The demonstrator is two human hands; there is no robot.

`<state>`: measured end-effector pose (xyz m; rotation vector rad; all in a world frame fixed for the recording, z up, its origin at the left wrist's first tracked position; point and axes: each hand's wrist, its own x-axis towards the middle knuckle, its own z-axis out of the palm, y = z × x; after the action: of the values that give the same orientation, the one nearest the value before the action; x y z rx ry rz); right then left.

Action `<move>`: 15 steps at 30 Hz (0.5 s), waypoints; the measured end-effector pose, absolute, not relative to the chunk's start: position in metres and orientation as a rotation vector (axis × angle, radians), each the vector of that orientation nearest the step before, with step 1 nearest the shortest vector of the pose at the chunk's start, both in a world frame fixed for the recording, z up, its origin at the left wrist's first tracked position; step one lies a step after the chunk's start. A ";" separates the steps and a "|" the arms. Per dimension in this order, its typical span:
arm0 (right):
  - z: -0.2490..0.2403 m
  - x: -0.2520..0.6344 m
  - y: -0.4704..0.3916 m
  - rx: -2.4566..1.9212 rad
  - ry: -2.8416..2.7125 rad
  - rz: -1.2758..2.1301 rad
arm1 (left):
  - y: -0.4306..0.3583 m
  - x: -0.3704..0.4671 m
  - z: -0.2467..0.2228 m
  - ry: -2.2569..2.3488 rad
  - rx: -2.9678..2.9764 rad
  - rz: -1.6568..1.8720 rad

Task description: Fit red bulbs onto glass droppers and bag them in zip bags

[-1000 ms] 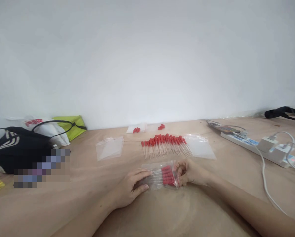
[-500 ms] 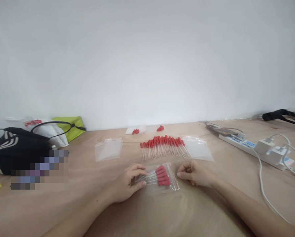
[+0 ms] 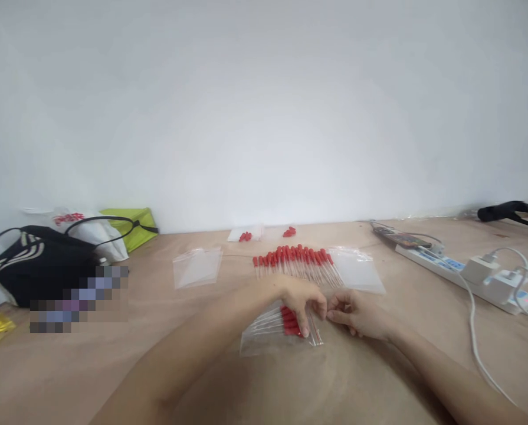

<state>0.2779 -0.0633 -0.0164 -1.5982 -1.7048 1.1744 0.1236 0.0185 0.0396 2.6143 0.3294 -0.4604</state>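
Observation:
A clear zip bag [image 3: 264, 342] lies flat near the front, its red-lined opening facing right. Inside it are several thin sticks with red tips [image 3: 291, 321]. My left hand [image 3: 301, 298] reaches over the bag from the left, fingers bent apart and touching it near the zip strip. My right hand [image 3: 354, 313] is just right of the opening, thumb and fingertips pinched together; what they hold, if anything, is too small to make out. Behind the hands lies a row of loose red-tipped sticks [image 3: 299, 260].
Flat clear bags lie left [image 3: 197, 268] and right [image 3: 358, 270] of the row. Small red pieces [image 3: 245, 236] are at the back. A power strip [image 3: 453, 268] with white cables stands right; a black bag [image 3: 46, 265] and a green bag [image 3: 135, 227] are left.
My left hand has moved right from the bag's closed end to its zip end. My right hand stays beside the opening, still pinched. The view has shifted slightly.

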 end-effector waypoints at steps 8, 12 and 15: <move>-0.017 0.279 -0.064 -1.620 -1.669 1.211 | 0.024 0.065 0.038 0.853 2.261 -0.391; -0.020 0.280 -0.063 -1.607 -1.667 1.203 | 0.022 -0.003 0.055 0.959 2.209 -0.193; -0.020 0.280 -0.062 -1.622 -1.664 1.213 | 0.020 -0.055 0.068 1.069 2.139 -0.068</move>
<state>0.2799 -0.0624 -0.0201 -1.6221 -1.6645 1.2128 -0.0547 0.0203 0.0679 2.1386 1.0691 -0.0682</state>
